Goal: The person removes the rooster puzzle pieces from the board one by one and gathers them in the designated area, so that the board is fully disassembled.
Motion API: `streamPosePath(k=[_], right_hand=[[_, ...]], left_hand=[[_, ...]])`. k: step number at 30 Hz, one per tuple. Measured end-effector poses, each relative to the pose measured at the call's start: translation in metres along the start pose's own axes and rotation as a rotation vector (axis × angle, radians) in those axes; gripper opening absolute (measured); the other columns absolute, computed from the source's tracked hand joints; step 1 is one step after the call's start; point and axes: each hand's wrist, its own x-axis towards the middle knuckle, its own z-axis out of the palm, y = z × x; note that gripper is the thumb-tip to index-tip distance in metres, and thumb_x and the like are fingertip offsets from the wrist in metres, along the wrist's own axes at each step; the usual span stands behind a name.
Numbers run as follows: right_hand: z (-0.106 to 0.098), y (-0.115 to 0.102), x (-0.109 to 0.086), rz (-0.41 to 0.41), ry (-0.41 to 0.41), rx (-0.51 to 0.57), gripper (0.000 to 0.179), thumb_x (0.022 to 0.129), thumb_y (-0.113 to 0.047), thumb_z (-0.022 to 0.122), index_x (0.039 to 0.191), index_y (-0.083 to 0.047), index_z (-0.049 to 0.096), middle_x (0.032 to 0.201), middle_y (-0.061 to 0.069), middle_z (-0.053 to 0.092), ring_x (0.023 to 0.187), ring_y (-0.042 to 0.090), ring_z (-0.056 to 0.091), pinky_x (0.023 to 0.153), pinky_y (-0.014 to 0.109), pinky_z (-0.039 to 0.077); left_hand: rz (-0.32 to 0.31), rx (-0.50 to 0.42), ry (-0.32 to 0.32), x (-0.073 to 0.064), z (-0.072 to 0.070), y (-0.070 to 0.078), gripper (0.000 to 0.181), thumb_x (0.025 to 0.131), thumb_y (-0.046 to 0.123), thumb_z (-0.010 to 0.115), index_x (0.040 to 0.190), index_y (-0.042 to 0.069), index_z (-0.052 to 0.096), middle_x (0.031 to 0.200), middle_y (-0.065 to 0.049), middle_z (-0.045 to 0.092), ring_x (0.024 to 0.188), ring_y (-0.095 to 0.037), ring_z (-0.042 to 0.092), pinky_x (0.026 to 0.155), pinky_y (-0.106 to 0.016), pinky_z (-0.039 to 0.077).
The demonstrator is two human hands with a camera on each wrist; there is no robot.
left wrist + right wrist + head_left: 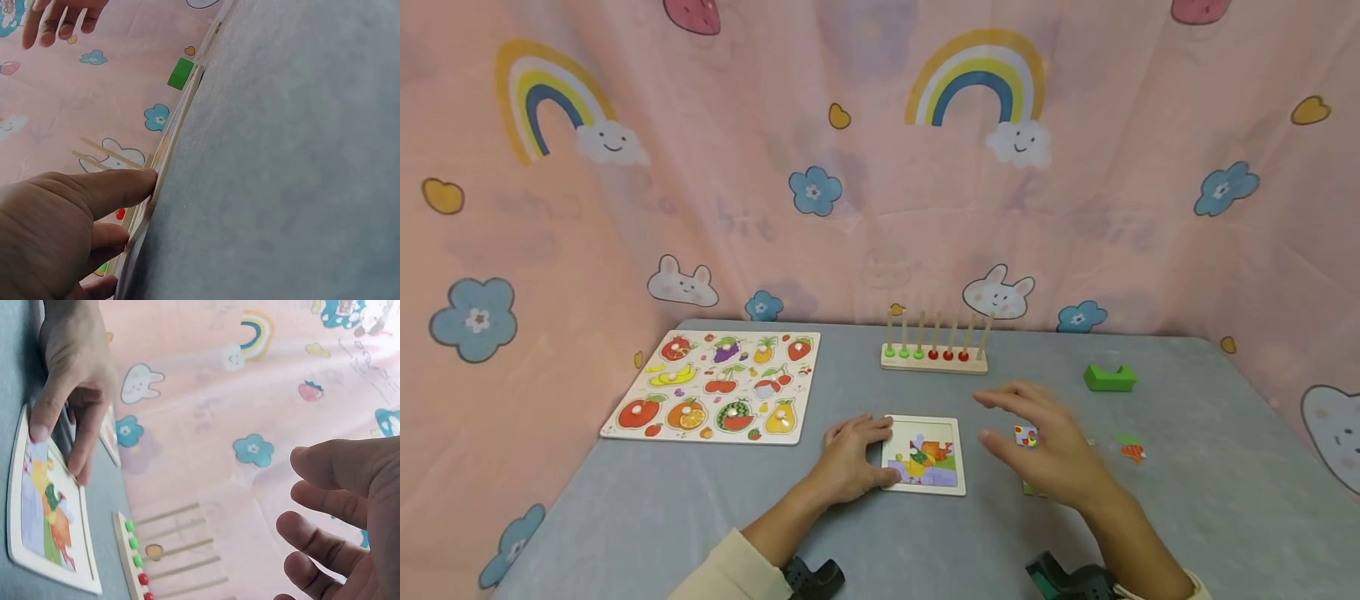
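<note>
The left hand's thumb and fingers were spread and clamped on the left side of a small wooden puzzle tray (925,427), the thumb pressing on its near left corner and a fingertip touching farther along that side. The back of this left hand (848,467) faced up. The right hand (1048,446) was raised above the table, its thumb and fingers apart with nothing between them, to the right of the tray and clear of it.

The tray lay flat near the middle of the table. Bright picture pieces (925,465) filled its near part, showing yellow, orange, purple and green, while the pale wooden base showed along the far part. A small multicoloured piece (1025,436) lay partly hidden below the right hand, and an orange piece (1133,453) lay farther right.

Beyond, at far left, was a white fruit board (703,395). At the far middle stood a wooden peg stand (934,365) with green beads on its left pegs and red ones to their right. A green block (1110,381) sat at far right. The grey table (925,550) met a pink curtain (887,167) printed with rainbows, flowers and rabbits
</note>
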Motion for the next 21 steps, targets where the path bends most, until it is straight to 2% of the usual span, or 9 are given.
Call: streamPosePath(k=[11,16,21], right_hand=[[0.043,0.005,0.018,0.035,-0.030,0.083,0.038,0.083,-0.010,0.074,0.120,-0.009,0.068,0.108,-0.003,0.060,0.103,0.021,0.051,0.081,0.050,0.042],[0.063,0.016,0.020,0.024,-0.039,0.085,0.038,0.082,-0.008,0.074,0.120,-0.006,0.067,0.105,-0.004,0.060,0.099,0.021,0.052,0.080,0.049,0.043],[0.083,0.030,0.016,0.053,-0.084,0.083,0.039,0.083,-0.009,0.073,0.121,-0.003,0.066,0.106,0.005,0.060,0.102,0.023,0.052,0.084,0.048,0.042]], left_hand=[[-0.002,0.005,-0.002,-0.001,0.001,0.001,0.057,0.073,0.020,0.083,0.122,-0.002,0.064,0.136,-0.006,0.055,0.134,-0.031,0.036,0.102,-0.059,0.013],[-0.001,0.011,0.003,-0.001,0.001,0.000,0.057,0.073,0.020,0.083,0.122,-0.003,0.064,0.136,-0.007,0.055,0.133,-0.031,0.036,0.102,-0.059,0.014],[-0.005,0.020,0.000,0.000,0.001,0.000,0.057,0.073,0.021,0.083,0.121,-0.003,0.064,0.135,-0.006,0.055,0.133,-0.031,0.036,0.102,-0.059,0.014]])
